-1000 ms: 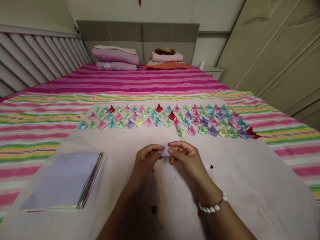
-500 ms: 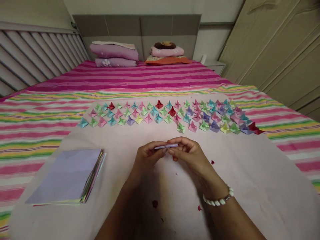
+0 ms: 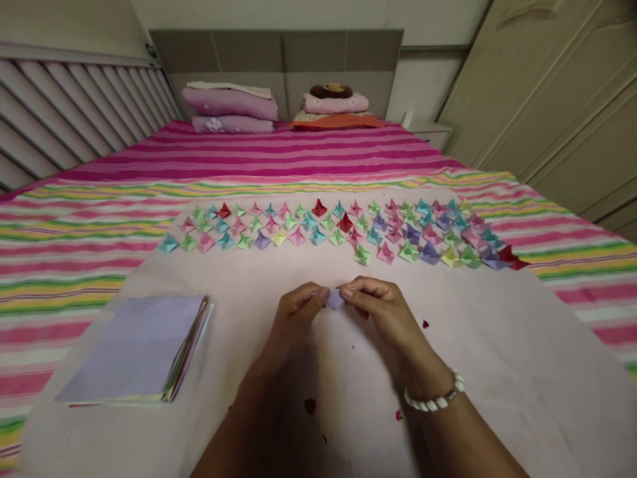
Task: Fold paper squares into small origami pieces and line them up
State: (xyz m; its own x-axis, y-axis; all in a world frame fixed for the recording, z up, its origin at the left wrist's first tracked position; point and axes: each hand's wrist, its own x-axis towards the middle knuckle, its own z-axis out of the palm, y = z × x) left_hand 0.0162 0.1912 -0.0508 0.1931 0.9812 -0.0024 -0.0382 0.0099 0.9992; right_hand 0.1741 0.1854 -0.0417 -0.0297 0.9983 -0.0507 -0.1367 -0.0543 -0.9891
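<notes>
A small folded piece of lilac paper [image 3: 335, 300] is pinched between my two hands, above the pale board. My left hand [image 3: 297, 310] grips its left corner between thumb and fingers. On the other side, my right hand [image 3: 381, 304] holds the right corner the same way; a white bead bracelet circles that wrist. The paper's flat face now shows between the thumbs, pointing downward. Its outer corners are hidden by my fingers. Beyond the hands, rows of small folded paper boats [image 3: 317, 235] in many colours stand on the board.
A stack of square coloured paper [image 3: 137, 345], lilac on top, lies at the left. Dark red scraps [image 3: 310, 405] are scattered near my forearms. The pale board [image 3: 502, 372] rests on a striped bedspread [image 3: 74, 232]. Folded bedding [image 3: 229, 106] sits by the headboard.
The lilac paper has turned from edge-on, a thin strip, to showing its flat face. My hands have moved slightly, with the thumbs now over its corners.
</notes>
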